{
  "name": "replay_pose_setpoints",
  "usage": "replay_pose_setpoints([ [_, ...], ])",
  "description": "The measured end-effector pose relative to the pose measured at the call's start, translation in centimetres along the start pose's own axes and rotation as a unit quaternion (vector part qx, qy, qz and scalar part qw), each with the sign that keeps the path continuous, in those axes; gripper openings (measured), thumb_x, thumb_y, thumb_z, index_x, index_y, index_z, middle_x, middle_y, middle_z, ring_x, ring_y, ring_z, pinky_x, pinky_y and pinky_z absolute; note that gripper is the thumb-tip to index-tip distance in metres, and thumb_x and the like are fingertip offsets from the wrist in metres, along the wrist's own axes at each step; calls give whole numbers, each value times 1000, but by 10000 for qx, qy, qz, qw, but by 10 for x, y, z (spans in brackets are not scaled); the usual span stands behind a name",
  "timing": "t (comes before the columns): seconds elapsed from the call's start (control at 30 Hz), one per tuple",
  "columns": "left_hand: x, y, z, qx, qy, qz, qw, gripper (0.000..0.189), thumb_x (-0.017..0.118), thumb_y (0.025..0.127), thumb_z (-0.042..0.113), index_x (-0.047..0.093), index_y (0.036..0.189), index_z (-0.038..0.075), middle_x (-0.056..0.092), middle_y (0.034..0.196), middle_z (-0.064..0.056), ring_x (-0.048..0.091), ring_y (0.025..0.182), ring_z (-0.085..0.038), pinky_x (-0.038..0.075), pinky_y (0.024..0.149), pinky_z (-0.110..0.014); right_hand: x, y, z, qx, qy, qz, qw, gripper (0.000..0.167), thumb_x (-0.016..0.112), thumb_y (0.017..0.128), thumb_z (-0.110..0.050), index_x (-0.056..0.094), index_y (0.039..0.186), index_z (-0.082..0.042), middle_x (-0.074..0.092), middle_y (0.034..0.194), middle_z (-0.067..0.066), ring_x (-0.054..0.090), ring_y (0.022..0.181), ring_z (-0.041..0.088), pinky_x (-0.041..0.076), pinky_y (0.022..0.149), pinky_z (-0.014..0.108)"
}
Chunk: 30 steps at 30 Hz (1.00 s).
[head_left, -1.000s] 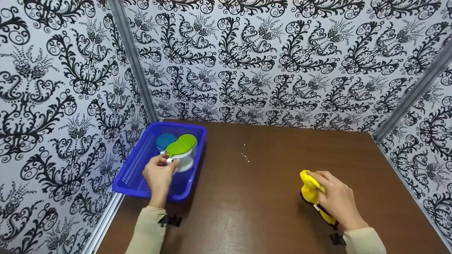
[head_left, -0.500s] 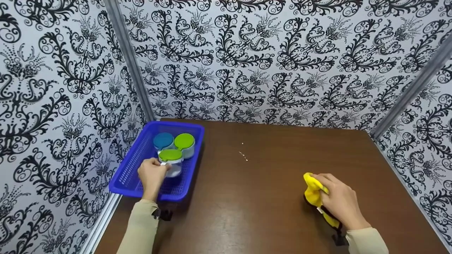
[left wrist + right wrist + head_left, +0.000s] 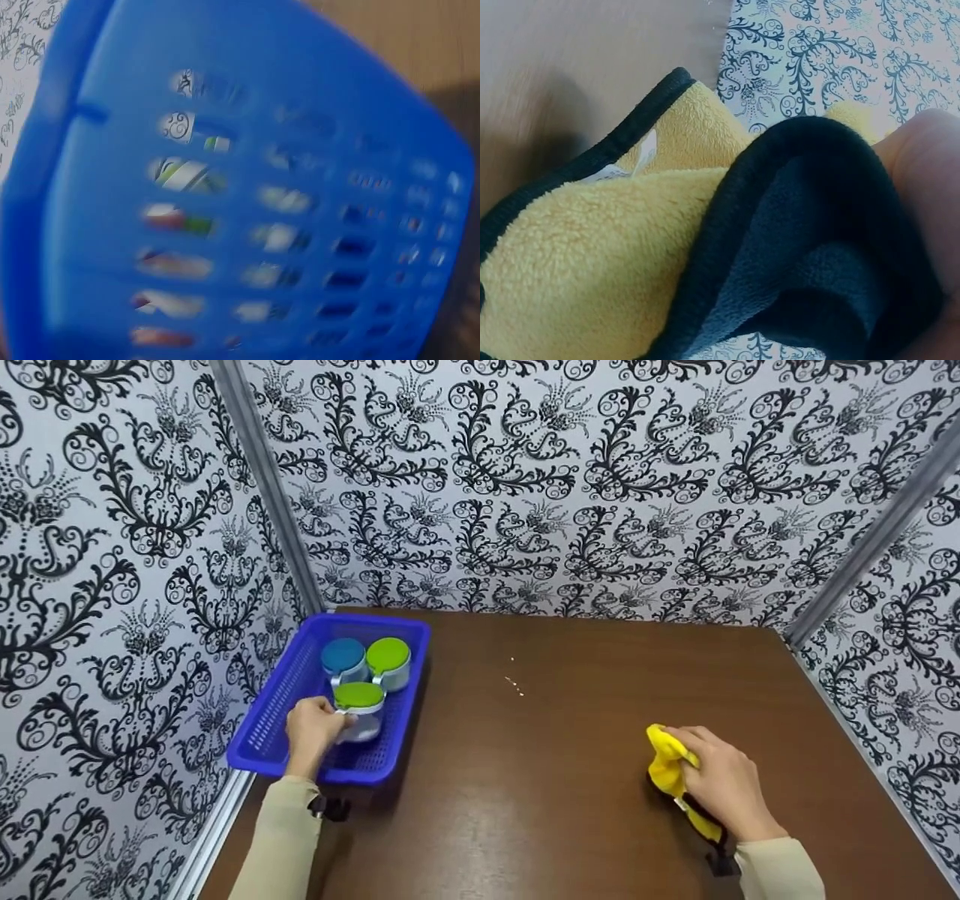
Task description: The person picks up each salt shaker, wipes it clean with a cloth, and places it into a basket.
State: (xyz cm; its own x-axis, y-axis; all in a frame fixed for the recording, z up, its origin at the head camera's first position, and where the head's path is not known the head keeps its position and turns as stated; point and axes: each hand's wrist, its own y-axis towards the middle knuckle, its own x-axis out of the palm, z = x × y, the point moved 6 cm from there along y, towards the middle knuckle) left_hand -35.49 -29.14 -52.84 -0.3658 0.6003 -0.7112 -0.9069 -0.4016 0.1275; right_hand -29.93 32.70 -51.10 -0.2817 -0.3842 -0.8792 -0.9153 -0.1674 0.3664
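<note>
In the head view, my left hand pinches the handle of a clear jar with a green lid, low inside the blue plastic basket. Just behind it in the basket stand a blue-lidded jar and another green-lidded jar. The basket's slotted wall fills the left wrist view and hides most of that hand. Over the table's right side, my right hand grips a yellow cloth with dark edging. Up close in the right wrist view, the cloth hangs folded, its dark underside showing.
Small white crumbs lie on the brown table between the basket and the cloth. Patterned walls close off the back and both sides. The basket stands near the left wall.
My left hand has moved a little left and nearer to me, lowering the green-lidded jar into the basket, apart from the others. The right hand keeps its grip on the cloth, almost still.
</note>
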Motion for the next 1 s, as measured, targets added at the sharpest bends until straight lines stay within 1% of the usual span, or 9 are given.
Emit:
replay_pose_setpoints([
  [0.1,-3,1,1,96,400,-358,9985,40,87,70,22,51,58,11,51,57,-1,55,64,-29,42,63,-43,1,-1,3,67,11,-24,10000,46,76,85,-8,70,128,-21,69,118,3,68,95,35,52,70,61],
  [0.17,-5,0,1,72,677,-587,9960,38,87,71,24,53,60,11,55,61,-2,57,67,-31,43,62,-46,2,-1,5,112,31,-27,9999,45,76,85,-9,70,128,-20,69,118,3,68,95,36,52,70,61],
  [0.33,-6,-5,-7,-82,1169,-1116,9868,28,85,72,24,61,70,8,67,80,-14,64,81,-41,48,64,-55,4,-3,8,157,54,-30,9999,45,75,85,-9,70,128,-20,68,118,3,68,95,36,52,69,61],
  [0.43,-3,-8,-10,-73,1292,-1183,9845,24,80,72,19,59,70,7,67,84,-18,64,80,-42,49,62,-57,3,-4,11,168,13,-47,9998,46,75,84,-7,70,128,-20,69,117,3,68,92,37,51,64,58],
  [0.53,-2,-9,-7,16,1293,-1099,9855,21,76,71,14,56,70,7,66,82,-18,64,77,-41,48,60,-57,2,-3,13,205,-29,-78,9998,47,74,83,-6,69,128,-19,69,117,3,68,91,38,50,60,56],
  [0.73,-3,-10,0,97,1409,-1111,9837,20,77,72,13,63,81,2,67,88,-22,64,81,-44,49,63,-61,5,-4,16,277,-17,-141,9995,48,75,83,-6,69,129,-18,68,119,5,67,93,40,51,62,58],
  [0.8,-3,-12,1,103,1457,-1143,9827,20,76,73,13,63,84,1,67,89,-23,64,83,-46,48,67,-64,7,-5,16,281,0,-171,9995,48,76,83,-6,68,130,-18,68,120,6,67,92,40,51,63,58],
  [0.87,-2,-13,2,138,1499,-1150,9819,21,75,74,12,64,87,-1,67,93,-25,63,88,-49,45,76,-71,8,-6,17,287,14,-192,9994,48,75,84,-6,68,130,-17,68,121,7,67,92,40,51,64,59],
  [1.0,-3,-19,8,241,1648,-1001,9809,29,74,76,12,64,98,-4,66,104,-31,60,100,-57,27,91,-84,7,-8,19,361,32,-205,9991,47,75,86,-8,67,131,-17,67,122,7,67,93,41,51,65,60],
])
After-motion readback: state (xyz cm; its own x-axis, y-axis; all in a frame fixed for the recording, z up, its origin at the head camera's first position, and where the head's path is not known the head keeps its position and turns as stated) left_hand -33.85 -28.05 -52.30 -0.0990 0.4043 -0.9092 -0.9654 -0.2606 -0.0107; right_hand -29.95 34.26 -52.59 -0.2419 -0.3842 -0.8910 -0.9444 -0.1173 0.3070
